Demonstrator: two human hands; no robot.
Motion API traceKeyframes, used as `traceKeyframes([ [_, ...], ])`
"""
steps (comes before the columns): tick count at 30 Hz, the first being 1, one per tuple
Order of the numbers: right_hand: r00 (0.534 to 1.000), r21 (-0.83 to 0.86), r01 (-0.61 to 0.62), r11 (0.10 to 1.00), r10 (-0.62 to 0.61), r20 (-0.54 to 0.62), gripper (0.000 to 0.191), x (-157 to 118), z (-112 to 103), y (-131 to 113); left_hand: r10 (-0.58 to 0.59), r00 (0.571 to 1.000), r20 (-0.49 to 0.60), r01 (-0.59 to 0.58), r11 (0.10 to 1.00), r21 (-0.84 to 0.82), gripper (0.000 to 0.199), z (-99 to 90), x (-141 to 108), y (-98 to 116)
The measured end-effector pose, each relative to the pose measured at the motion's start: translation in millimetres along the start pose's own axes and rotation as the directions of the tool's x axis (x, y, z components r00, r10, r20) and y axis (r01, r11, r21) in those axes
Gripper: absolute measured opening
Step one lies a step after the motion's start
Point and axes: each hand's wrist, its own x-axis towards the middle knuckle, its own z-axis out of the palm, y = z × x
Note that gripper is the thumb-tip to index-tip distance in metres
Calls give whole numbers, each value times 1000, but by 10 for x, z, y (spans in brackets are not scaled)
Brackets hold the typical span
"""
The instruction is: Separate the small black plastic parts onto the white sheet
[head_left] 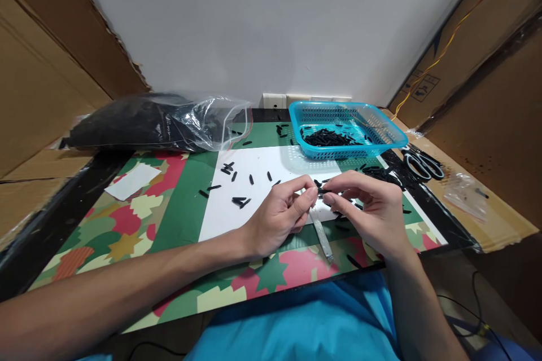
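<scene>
In the middle of the head view, my right hand (372, 203) pinches a small, slim black piece (324, 192) between thumb and fingers. My left hand (282, 208) is closed right beside it, thumb pressed to the curled fingers; what its fingertips hold is hidden. Below the left fingers a narrow silvery strip (322, 237) slants toward me; whether the hand grips it cannot be made out. Loose black pieces (239, 201) lie on the white sheet (220, 220) to the left. A denser pile of them (381, 175) sits behind my right hand.
A blue basket (351, 152) with many black pieces stands at the back right. A clear zip bag (169, 124) of dark contents lies at the back left. Black-handled scissors (417, 166) and a small plastic bag (466, 194) rest on cardboard at right. A white paper piece (132, 181) lies left.
</scene>
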Motion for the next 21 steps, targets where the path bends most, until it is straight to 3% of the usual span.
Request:
traceKeyframes([
  [21,998,80,58,995,-55,-40,21,-31,37,72,26,999,38,-25,999,-20,35,-6,-1,-35],
])
